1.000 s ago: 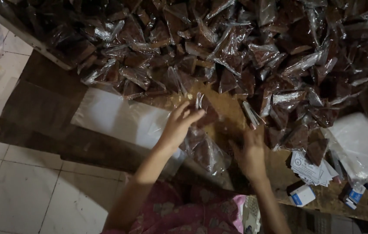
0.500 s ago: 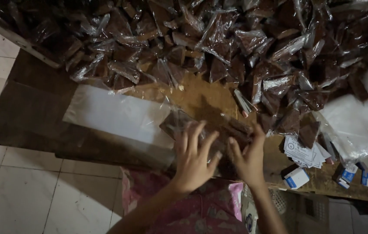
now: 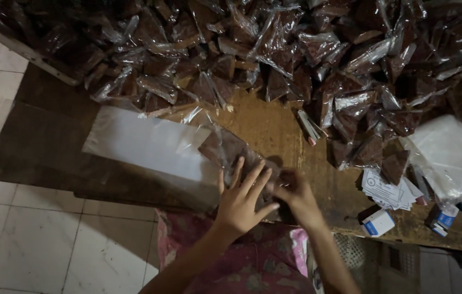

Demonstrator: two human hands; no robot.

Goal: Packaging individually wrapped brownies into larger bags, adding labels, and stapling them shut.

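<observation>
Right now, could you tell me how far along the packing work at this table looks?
Done: a big heap of sealed clear packets of dark brown pieces covers the far side of the table. In hand: the left hand lies flat on a packet beside a stack of clear bags, and the right hand pinches its near end. Left: the bag stack looks unfilled; how many, I cannot tell.

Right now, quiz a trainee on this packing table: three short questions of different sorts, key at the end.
1. True or false: the left hand lies with spread fingers on a clear packet of brown pieces.
2. Multiple choice: the heap of packets lies A) on the floor, B) across the far side of the table, C) in a basket.
3. What small things lie by the table's right edge?

Key: 1 true; 2 B; 3 small blue and white boxes.
</observation>
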